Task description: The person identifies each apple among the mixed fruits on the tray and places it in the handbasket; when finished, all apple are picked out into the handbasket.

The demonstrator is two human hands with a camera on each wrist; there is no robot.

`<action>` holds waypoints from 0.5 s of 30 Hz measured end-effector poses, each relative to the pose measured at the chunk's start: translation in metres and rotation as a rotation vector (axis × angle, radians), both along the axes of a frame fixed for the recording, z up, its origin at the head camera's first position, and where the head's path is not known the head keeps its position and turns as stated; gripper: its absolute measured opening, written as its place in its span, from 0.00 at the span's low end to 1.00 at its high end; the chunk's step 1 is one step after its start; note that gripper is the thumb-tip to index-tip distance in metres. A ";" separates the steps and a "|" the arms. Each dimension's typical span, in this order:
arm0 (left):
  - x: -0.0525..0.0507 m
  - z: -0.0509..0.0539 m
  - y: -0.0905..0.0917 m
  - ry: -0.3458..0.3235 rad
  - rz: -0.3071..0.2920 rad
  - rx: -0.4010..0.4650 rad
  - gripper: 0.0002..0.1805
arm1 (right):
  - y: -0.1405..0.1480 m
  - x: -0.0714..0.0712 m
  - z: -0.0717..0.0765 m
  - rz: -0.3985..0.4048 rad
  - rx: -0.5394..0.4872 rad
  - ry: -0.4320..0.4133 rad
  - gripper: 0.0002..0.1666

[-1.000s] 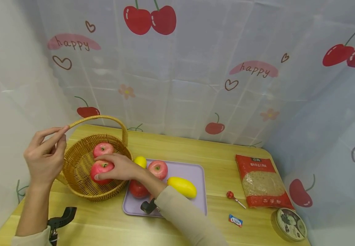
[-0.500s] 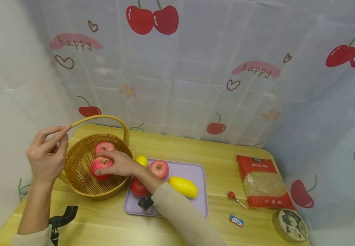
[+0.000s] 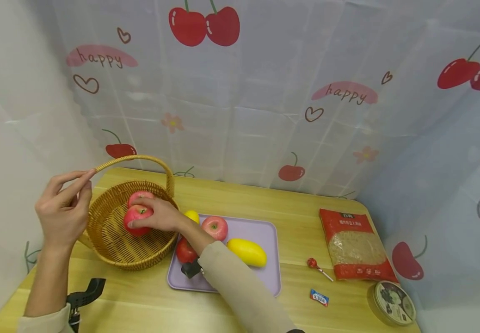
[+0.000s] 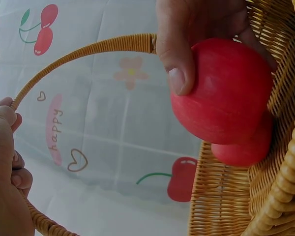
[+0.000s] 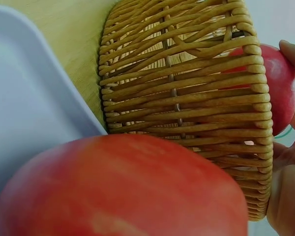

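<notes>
In the head view, my left hand (image 3: 63, 210) pinches the arched handle (image 3: 140, 157) of a woven wicker basket (image 3: 117, 243) at the left of the table. My right hand (image 3: 164, 215) reaches over the basket's right rim and grips a red apple (image 3: 133, 225) between thumb and fingers. Behind it a second apple (image 3: 141, 195) lies in the basket, partly covered by the right hand. From the left wrist, the gripped apple (image 4: 226, 98) appears in front of the other apple (image 4: 243, 151). The right wrist view shows the gripped apple (image 5: 282, 88) at the basket rim.
Beside the basket is a lilac tray (image 3: 271, 240) bearing a pink apple (image 3: 215, 228), a dark red apple (image 3: 186, 251), a yellow mango-like fruit (image 3: 247, 252) and a lemon (image 3: 192, 216). Rightward lie a lollipop (image 3: 312, 263), a small wrapped candy (image 3: 319, 297), a red bag (image 3: 352, 245) and a round tin (image 3: 394, 303).
My right hand and the gripped apple have shifted toward the back of the basket, nearer the second apple. My left hand stays on the handle.
</notes>
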State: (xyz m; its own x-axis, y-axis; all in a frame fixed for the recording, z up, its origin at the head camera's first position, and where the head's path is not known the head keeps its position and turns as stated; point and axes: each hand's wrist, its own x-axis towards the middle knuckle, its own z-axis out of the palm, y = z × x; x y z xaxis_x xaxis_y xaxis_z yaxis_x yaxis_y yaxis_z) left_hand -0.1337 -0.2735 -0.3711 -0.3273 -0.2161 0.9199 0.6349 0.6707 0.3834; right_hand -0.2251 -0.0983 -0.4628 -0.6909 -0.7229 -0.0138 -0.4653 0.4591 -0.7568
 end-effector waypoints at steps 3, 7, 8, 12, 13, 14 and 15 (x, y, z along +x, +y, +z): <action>0.000 0.000 0.001 -0.004 0.002 0.000 0.10 | -0.002 -0.001 0.000 -0.013 -0.001 -0.010 0.36; -0.001 -0.002 -0.002 -0.002 0.003 0.001 0.10 | -0.005 -0.001 -0.001 -0.021 0.020 0.005 0.38; -0.002 -0.004 -0.003 0.000 0.002 0.002 0.10 | -0.006 0.000 -0.002 -0.020 0.034 0.017 0.39; -0.005 -0.009 -0.008 -0.002 0.001 0.001 0.10 | -0.010 0.001 -0.003 0.000 0.102 0.066 0.45; -0.005 -0.010 -0.009 -0.003 0.000 0.002 0.10 | -0.011 0.001 -0.004 0.007 0.119 0.079 0.46; -0.006 -0.011 -0.010 -0.004 0.001 0.002 0.10 | -0.011 0.001 -0.004 0.010 0.136 0.087 0.47; -0.006 -0.012 -0.010 -0.006 0.004 0.001 0.10 | -0.012 0.001 -0.004 0.013 0.149 0.099 0.47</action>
State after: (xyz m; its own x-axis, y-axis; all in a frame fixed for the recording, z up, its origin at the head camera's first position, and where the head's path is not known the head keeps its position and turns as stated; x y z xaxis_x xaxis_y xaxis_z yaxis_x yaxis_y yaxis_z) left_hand -0.1395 -0.2836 -0.3830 -0.3315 -0.2183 0.9178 0.6302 0.6728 0.3877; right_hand -0.2245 -0.1105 -0.4673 -0.6845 -0.7270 -0.0539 -0.5409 0.5561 -0.6311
